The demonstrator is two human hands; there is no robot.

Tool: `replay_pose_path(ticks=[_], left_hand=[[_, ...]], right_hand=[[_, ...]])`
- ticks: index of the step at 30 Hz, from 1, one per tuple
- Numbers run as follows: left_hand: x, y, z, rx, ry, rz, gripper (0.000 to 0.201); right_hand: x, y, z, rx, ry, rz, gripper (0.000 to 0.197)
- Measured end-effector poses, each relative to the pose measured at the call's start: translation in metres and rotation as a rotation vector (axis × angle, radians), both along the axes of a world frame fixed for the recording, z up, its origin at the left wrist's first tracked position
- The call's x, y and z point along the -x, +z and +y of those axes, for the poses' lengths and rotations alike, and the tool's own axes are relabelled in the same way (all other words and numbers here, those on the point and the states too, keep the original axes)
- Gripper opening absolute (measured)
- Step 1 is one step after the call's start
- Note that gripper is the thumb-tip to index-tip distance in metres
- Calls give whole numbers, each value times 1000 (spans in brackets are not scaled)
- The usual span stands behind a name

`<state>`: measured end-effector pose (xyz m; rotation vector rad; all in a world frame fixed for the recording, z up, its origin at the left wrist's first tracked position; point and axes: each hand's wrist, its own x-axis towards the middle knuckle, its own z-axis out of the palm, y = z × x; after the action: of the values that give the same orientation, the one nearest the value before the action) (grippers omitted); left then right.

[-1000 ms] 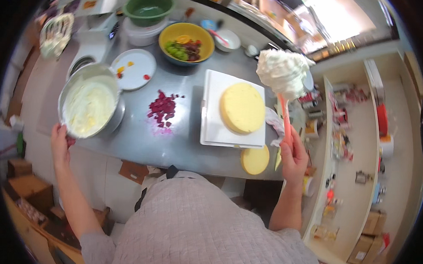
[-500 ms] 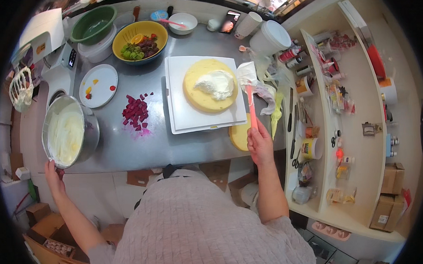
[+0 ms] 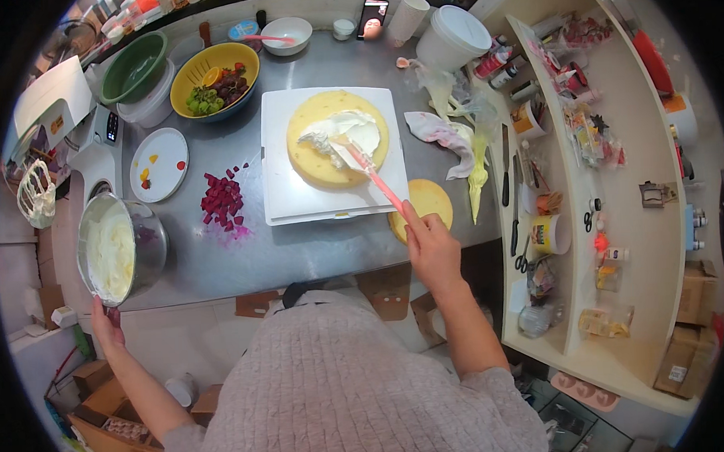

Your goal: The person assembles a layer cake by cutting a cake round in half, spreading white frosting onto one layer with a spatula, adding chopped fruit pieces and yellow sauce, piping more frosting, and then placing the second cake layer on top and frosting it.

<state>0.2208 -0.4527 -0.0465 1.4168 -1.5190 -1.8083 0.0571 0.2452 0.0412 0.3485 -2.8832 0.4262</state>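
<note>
In my right hand [image 3: 433, 246], the fingers are wrapped round the handle of a pink spatula [image 3: 385, 190]. The spatula's blade presses into white cream [image 3: 357, 129] on a round yellow sponge cake layer [image 3: 308, 166]. That layer lies on a white square board [image 3: 279, 193]. A second sponge layer [image 3: 431, 200] rests on the table beside the board's near right corner, close to my right hand. My left hand [image 3: 108, 324] grips the near rim of a metal mixing bowl [image 3: 151, 248], which tilts toward me with pale cream inside.
Diced dark-red fruit [image 3: 221, 201] lies left of the board. Behind it stand a white plate [image 3: 160, 185] with fruit bits, a yellow fruit bowl [image 3: 180, 81] and a stand mixer [image 3: 96, 147]. Piping bags [image 3: 477, 174], a white bucket [image 3: 453, 39] and a shelf unit [image 3: 576, 298] line the right.
My right hand has swung the spatula leftward from beside the board onto the cream, which now spreads wider to the left. My left hand stays at the bowl.
</note>
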Motion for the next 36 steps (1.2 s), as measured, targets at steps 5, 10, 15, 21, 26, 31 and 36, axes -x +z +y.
replay_pose_path(ticks=[5, 10, 15, 21, 26, 31, 36], left_hand=[[-4, -4, -1, -24, 16, 5, 30], [-3, -6, -5, -55, -20, 24, 30], [-4, -8, -5, -51, 35, -1, 30], [-1, -6, -3, -65, 14, 5, 32], [-3, -14, -9, -59, 20, 8, 34], [-5, -17, -15, -50, 22, -2, 35], [-9, -21, -24, -69, 22, -7, 34]], right_hand=[[15, -4, 30, -110, -139, 132, 48], [21, -15, 33, 642, -120, -155, 42], [21, -2, 17, 343, -96, -105, 39], [11, 10, 17, 101, 25, -111, 40], [13, 29, 53, -55, 68, -64, 40], [7, 57, 81, -272, 75, 11, 45], [10, 50, 97, 485, -108, -78, 39]])
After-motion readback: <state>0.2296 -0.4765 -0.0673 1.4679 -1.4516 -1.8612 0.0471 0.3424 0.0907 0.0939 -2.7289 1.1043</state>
